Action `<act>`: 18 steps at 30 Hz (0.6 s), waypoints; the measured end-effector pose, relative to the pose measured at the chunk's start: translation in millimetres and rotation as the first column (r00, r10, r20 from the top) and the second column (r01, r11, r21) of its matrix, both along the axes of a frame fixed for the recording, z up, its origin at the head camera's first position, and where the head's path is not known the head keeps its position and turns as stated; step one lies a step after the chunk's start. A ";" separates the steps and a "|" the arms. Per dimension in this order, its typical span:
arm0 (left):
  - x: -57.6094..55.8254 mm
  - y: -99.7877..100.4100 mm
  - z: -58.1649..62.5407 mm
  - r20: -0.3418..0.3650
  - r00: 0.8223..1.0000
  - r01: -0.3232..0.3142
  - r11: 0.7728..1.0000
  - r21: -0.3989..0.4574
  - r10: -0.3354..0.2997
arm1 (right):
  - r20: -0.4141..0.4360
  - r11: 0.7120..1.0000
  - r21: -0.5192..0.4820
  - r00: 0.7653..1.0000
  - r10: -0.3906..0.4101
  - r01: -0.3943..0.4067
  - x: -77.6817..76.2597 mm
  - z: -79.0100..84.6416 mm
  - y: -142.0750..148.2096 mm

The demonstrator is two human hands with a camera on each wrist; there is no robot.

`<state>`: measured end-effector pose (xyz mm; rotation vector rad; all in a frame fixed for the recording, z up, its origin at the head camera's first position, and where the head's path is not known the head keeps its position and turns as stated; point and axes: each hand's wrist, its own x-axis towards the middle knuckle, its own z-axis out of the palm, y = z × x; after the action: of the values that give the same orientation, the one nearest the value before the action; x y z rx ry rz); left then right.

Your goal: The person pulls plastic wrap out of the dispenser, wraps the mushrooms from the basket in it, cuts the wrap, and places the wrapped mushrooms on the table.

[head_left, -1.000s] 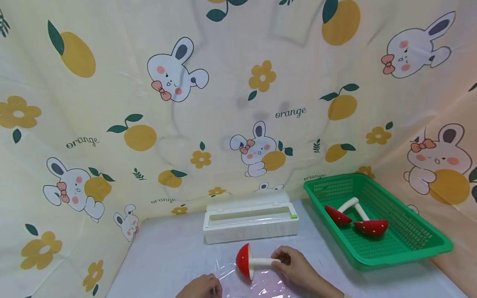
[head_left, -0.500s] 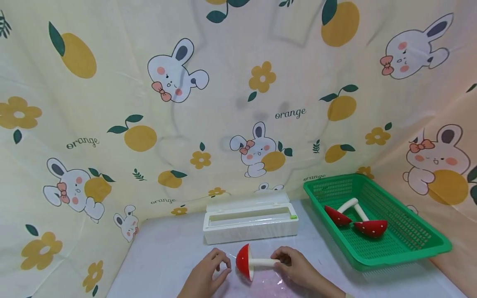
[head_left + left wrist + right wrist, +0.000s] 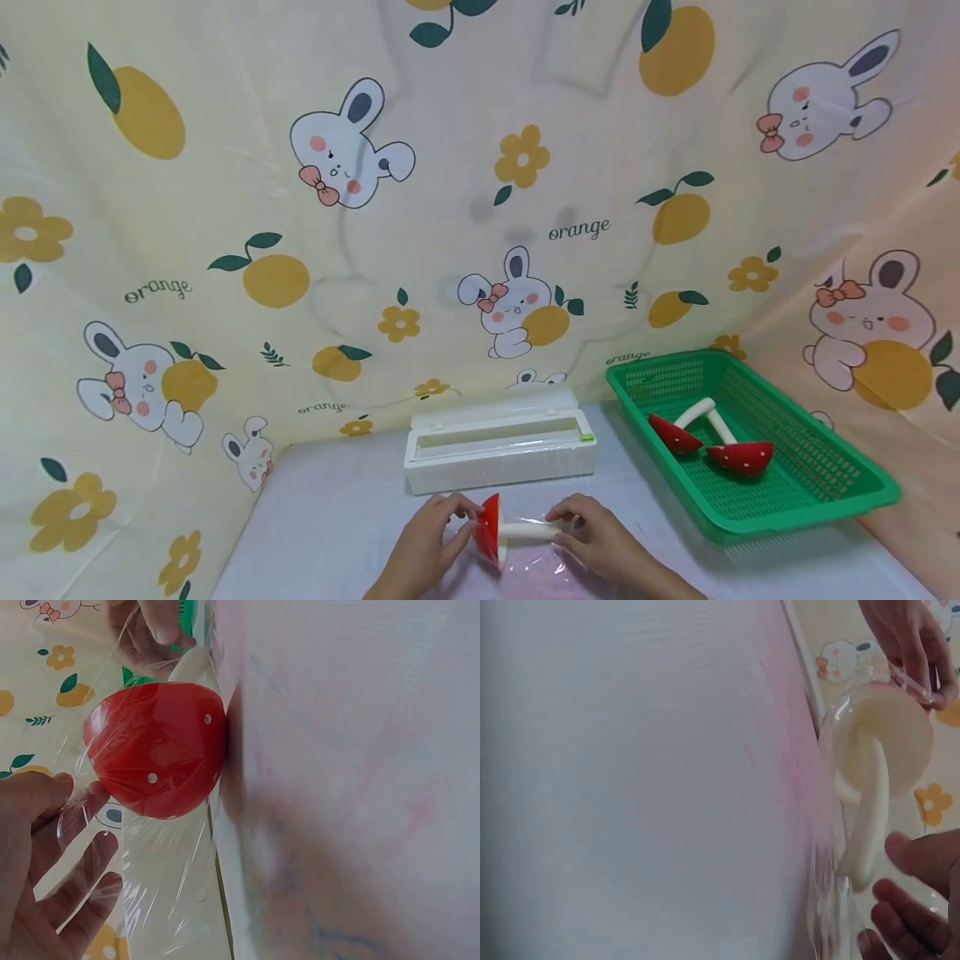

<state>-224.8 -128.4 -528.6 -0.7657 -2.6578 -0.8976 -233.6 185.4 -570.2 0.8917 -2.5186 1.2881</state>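
Note:
A toy mushroom (image 3: 488,530) with a white-dotted red cap and white stem lies on its side on the table, cap to the left. Clear plastic wrap (image 3: 161,900) is drawn over the cap. My left hand (image 3: 429,542) is at the cap, pinching the wrap between thumb and fingers; film stretches from the fingertips in the left wrist view. Beside the stem's free end is my right hand (image 3: 600,537). Its thumb and fingers (image 3: 907,896) are spread apart near the stem (image 3: 871,810), with a gap visible in the right wrist view.
Behind the mushroom stands a white wrap dispenser box (image 3: 498,468) with its lid raised. At the right, a green basket (image 3: 817,508) holds two more red toy mushrooms (image 3: 741,458). A patterned cloth (image 3: 420,250) hangs at the back and sides.
My left hand has risen from the front of the table to the cap, bringing film up over it. The right hand's fingers have loosened from the stem end. The mushroom stays about in place.

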 end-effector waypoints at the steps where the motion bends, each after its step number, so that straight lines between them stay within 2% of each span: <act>1: 0.1 0.5 0.6 0.001 1.000 -0.005 1.000 0.006 0.005 | -0.055 1.000 0.000 0.998 0.011 -0.011 1.6 1.0 2.5; 3: -0.2 1.3 1.2 0.000 1.000 -0.011 1.000 0.013 0.011 | -0.108 0.999 -0.006 0.993 0.042 -0.043 5.4 3.0 8.0; 5: -0.7 2.3 1.8 0.002 1.000 -0.013 1.000 0.017 0.013 | -0.086 0.996 0.002 0.993 0.086 -0.086 9.9 4.5 15.0; 7: -1.8 2.9 1.6 0.003 1.000 -0.015 1.000 0.017 0.015 | 0.003 0.990 0.034 0.991 0.133 -0.133 14.4 6.1 22.7; 9: -3.2 3.4 1.1 0.023 1.000 -0.021 1.000 0.015 0.021 | 0.169 0.983 0.056 0.972 0.165 -0.176 18.7 8.0 30.8; 11: -4.8 4.1 0.9 0.047 0.999 -0.027 1.000 0.015 0.026 | 0.345 0.976 0.080 0.924 0.164 -0.202 21.6 10.0 38.3; 13: -6.6 4.9 1.1 0.080 0.996 -0.037 0.999 0.019 0.036 | 0.451 0.968 0.113 0.880 0.152 -0.225 23.8 11.7 44.9; 14: -7.5 5.3 1.3 0.094 0.995 -0.042 0.999 0.023 0.040 | 0.483 0.964 0.127 0.863 0.147 -0.235 24.5 12.2 47.3; 15: -8.4 5.9 1.3 0.105 0.994 -0.047 0.999 0.028 0.043 | 0.486 0.957 0.145 0.860 0.153 -0.252 25.0 12.4 49.5; 18: -10.4 7.6 1.3 0.108 0.993 -0.055 0.997 0.045 0.050 | 0.474 0.940 0.193 0.866 0.161 -0.280 27.1 13.8 53.4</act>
<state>-235.1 -120.8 -527.4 -0.6506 -2.7230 -1.0119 -206.4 238.8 -556.4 1.0672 -3.0810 1.3935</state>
